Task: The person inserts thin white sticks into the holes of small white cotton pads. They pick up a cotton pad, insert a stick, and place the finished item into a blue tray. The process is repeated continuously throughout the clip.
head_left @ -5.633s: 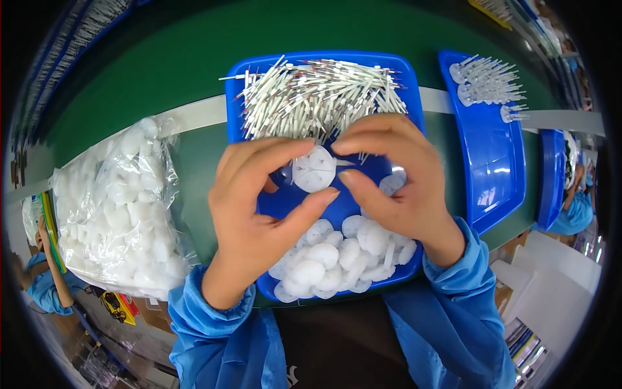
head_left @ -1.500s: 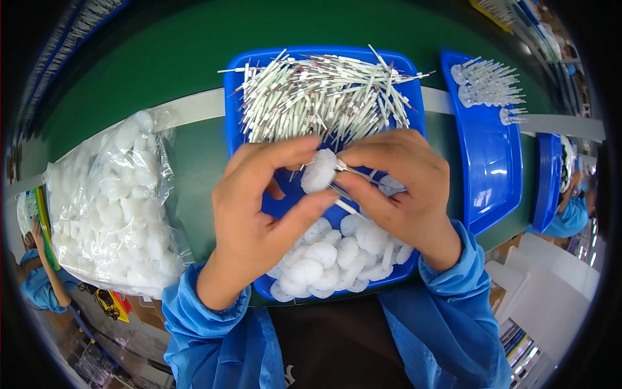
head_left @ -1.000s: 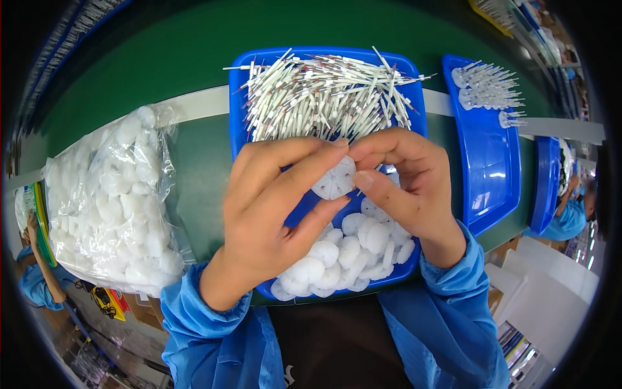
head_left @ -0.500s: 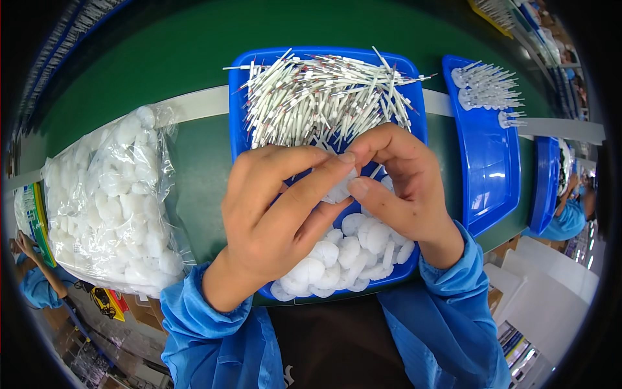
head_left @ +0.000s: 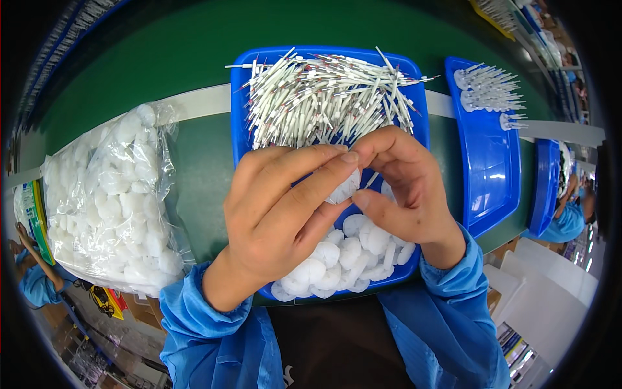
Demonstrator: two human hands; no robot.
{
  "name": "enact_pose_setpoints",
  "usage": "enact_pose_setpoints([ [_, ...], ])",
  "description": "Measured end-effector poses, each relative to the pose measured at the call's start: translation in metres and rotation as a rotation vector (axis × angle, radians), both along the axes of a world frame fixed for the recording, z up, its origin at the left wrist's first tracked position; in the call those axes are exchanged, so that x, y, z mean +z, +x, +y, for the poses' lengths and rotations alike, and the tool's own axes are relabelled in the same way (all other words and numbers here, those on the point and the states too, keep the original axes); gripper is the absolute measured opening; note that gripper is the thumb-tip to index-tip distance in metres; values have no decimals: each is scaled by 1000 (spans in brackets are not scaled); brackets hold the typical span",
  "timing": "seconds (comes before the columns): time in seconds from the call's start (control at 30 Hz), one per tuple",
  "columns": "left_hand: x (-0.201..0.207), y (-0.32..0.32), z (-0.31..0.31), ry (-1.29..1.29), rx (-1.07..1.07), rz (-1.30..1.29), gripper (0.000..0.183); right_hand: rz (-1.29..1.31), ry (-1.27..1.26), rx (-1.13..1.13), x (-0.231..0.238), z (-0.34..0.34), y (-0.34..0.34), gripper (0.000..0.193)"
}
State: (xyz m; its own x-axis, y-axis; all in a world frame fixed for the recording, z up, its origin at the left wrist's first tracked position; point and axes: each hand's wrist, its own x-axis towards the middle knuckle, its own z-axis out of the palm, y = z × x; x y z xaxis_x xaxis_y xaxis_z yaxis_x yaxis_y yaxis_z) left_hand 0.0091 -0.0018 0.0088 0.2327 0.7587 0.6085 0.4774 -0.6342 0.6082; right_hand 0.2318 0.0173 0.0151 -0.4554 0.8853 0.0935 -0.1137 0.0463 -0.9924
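Now both hands have closed in: the left hand point(head_left: 282, 214) and right hand point(head_left: 405, 194) pinch 1 white disc point(head_left: 343, 188) over the blue tray's point(head_left: 238, 123) middle, its thin stick point(head_left: 372, 179) barely showing.

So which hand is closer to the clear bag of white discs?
Left. The left hand is over the blue tray, beside the bag; the right hand is further away, over the tray's right half.

Both hands up, fingertips pinched together.
My left hand point(head_left: 282, 211) reaches toward two o'clock, fingers extended; my right hand point(head_left: 405, 188) curls toward ten o'clock, thumb underneath. Fingertips meet at centre. Blue-sleeved forearms enter from six o'clock.
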Motion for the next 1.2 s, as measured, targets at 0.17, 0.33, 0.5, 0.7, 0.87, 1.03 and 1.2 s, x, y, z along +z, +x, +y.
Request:
enact_pose_setpoints([
  [0.17, -1, -1, -2, -35, -48, -16, 59, -43, -35, -51, 3, -1, -2, 28],
  [0.33, 1, -2, 0, -101, -104, -36, 61, -13, -135, -67, 6, -1, -2, 18],
  [0.5, 1, -3, 6, -79, -179, -90, 60, 102, -225, -45, 4, -1, 0, 14],
  [0.7, 0, -10, 2, -112, -198, -137, 54, -132, -155, -82, 23, -1, 18, 7],
  [0.87, -2, -19, 0, -360, -163, -463, 38, -951, 783, -60, 36, 1, 45, 14],
  [1.03, 1, -16, -3, -584, -207, -614, 31, -1274, 1013, 348, 33, 7, 20, 29],
  [1.2, 4, -8, -9, -707, -150, -784, 32, -865, 828, -37, 29, 21, 7, 24],
])
